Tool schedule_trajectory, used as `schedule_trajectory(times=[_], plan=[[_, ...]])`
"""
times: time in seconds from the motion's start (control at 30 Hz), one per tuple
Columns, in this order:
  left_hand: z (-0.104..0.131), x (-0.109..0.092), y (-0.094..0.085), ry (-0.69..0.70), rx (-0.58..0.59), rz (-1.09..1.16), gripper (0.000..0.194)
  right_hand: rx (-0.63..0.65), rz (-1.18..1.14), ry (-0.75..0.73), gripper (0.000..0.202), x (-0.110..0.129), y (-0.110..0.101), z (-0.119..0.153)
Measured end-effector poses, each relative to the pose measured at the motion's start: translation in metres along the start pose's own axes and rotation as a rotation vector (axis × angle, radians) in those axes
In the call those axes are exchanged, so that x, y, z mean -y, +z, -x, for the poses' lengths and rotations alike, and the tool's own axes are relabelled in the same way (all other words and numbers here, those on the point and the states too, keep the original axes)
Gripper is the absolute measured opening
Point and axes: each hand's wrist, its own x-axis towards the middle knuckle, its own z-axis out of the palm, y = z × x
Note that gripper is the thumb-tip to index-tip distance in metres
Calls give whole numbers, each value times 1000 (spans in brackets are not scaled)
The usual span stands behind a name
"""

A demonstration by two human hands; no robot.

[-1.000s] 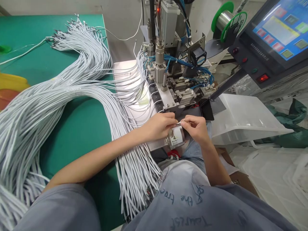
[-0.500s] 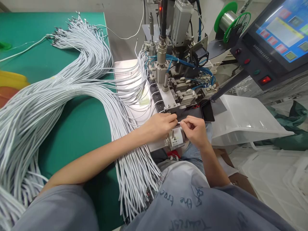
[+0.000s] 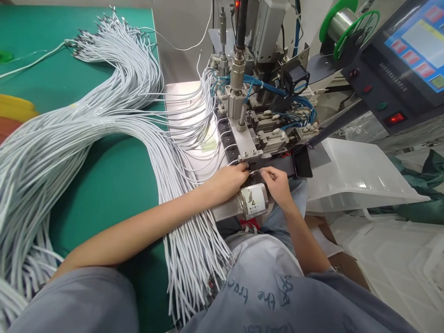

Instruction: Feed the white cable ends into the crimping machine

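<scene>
My left hand (image 3: 231, 181) is at the front of the machine (image 3: 239, 115), its fingers closed round a white cable end at the black track (image 3: 227, 134). Just to the right, my right hand (image 3: 275, 182) pinches something thin by the cable's tip, too small to make out. Several white cables curve from the track to the left. A large bundle of white cables (image 3: 114, 125) lies over the green table (image 3: 114, 171), and part of it passes under my left forearm. Below my hands sits a clear packet with a white label (image 3: 255, 199).
At the right stand a control screen (image 3: 423, 41), a solder wire spool (image 3: 342, 25) and a white plastic bin (image 3: 360, 171). A black phone-like slab (image 3: 302, 162) lies beside the machine. Yellow and orange objects (image 3: 15, 111) are at the left edge.
The view has shifted a little. My hands have moved slightly apart, the left one now lower against the track and the right one's fingertips a little away from it.
</scene>
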Motion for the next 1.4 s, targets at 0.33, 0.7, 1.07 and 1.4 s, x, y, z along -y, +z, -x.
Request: schedule_trajectory(times=[0.33,0.7,1.07,1.4], plan=[[-1,1,-2,83,18,-34,28,83,-110,146,18,-7,5,-11],[-1,2,2,99,9,-61,29,129,-70,128,14,-5,-1,-14],[-1,1,-5,79,70,-95,35,190,-89,177,14,-3,-1,-19],[2,-5,-7,76,52,-160,35,193,-156,252,24,-5,3,-18]])
